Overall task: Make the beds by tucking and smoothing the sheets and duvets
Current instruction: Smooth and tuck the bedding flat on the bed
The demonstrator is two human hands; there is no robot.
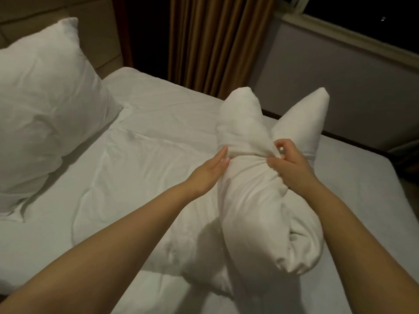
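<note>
A white duvet [254, 207] lies rolled and bunched into a thick bundle on the right half of the bed, two puffed ends sticking up at its far side. My left hand [209, 169] presses flat, fingers straight, against the bundle's left flank. My right hand [286, 160] pinches a gathered fold of the duvet at the bundle's narrow waist. The white bed sheet [145, 137] under it is wrinkled.
A large white pillow [43, 105] leans against the headboard at the left. Brown curtains [217, 41] hang behind the bed. A wall and window sill [340, 48] run along the bed's far right side, and the mattress edge [385, 168] is near it.
</note>
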